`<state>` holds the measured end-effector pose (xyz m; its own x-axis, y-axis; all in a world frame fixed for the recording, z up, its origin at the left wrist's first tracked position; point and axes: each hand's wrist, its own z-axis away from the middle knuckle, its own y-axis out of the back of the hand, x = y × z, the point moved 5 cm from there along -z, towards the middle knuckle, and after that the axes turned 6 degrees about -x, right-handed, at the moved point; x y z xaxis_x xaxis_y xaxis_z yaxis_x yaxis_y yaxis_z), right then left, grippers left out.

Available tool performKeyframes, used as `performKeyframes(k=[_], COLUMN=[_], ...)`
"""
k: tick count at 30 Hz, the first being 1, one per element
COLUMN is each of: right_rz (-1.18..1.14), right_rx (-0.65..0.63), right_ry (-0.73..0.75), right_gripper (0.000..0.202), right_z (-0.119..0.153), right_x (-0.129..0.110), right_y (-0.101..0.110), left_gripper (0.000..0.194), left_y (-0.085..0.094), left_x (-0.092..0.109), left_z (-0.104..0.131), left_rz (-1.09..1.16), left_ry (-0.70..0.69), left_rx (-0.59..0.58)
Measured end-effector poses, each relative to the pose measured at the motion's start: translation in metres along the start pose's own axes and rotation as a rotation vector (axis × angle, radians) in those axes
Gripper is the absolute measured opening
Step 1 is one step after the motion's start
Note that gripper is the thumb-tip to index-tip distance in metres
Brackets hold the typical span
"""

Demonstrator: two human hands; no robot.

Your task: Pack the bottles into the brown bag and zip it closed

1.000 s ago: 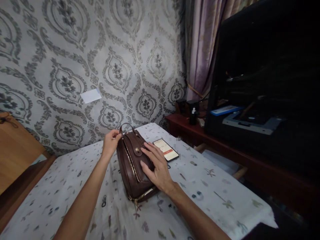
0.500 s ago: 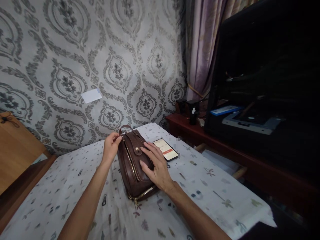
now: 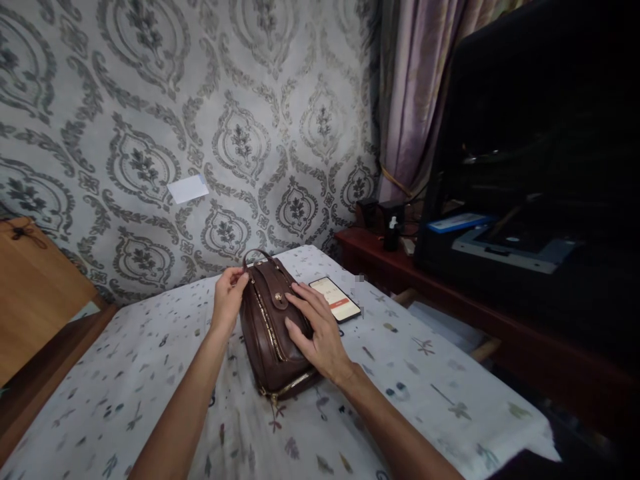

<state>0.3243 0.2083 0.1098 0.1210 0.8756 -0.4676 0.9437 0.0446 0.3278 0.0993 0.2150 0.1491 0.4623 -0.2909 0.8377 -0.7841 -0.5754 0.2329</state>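
Note:
A dark brown leather bag with gold zippers lies on the patterned white cloth, its handle loop at the far end. My left hand pinches at the bag's upper left edge, near the top end of the long front zipper. What lies between those fingertips is too small to make out. Across the bag's right side rests my right hand, fingers spread, close to the strap with a gold stud. A phone with a lit screen lies just beyond the right hand's fingers.
The white cloth covers the surface up to the patterned wall. To the right stand a reddish-brown cabinet, a small dark bottle and a large dark screen. A wooden board leans at left.
The view has shifted slightly, so everything sits a little further right. Both hands keep nearly the same places on the bag.

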Motion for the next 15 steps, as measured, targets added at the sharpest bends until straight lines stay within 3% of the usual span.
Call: performKeyframes(k=[4, 8, 11, 15], right_rz=[-0.100, -0.231, -0.303, -0.387], right_rx=[0.004, 0.033, -0.032, -0.193], right_ry=[-0.057, -0.212, -0.347, -0.444], right_gripper=[0.031, 0.029, 0.030, 0.021], right_z=[-0.002, -0.016, -0.044, -0.089], right_x=[0.004, 0.022, 0.048, 0.082], right_y=[0.003, 0.009, 0.003, -0.024], left_gripper=[0.031, 0.030, 0.034, 0.038], left_y=[-0.002, -0.003, -0.009, -0.025], left_x=[0.009, 0.032, 0.052, 0.066], left_z=[0.018, 0.046, 0.065, 0.085], left_rz=[-0.080, -0.175, -0.295, -0.522], left_ry=[-0.062, -0.144, -0.275, -0.450], left_rx=[0.030, 0.020, -0.075, -0.276])
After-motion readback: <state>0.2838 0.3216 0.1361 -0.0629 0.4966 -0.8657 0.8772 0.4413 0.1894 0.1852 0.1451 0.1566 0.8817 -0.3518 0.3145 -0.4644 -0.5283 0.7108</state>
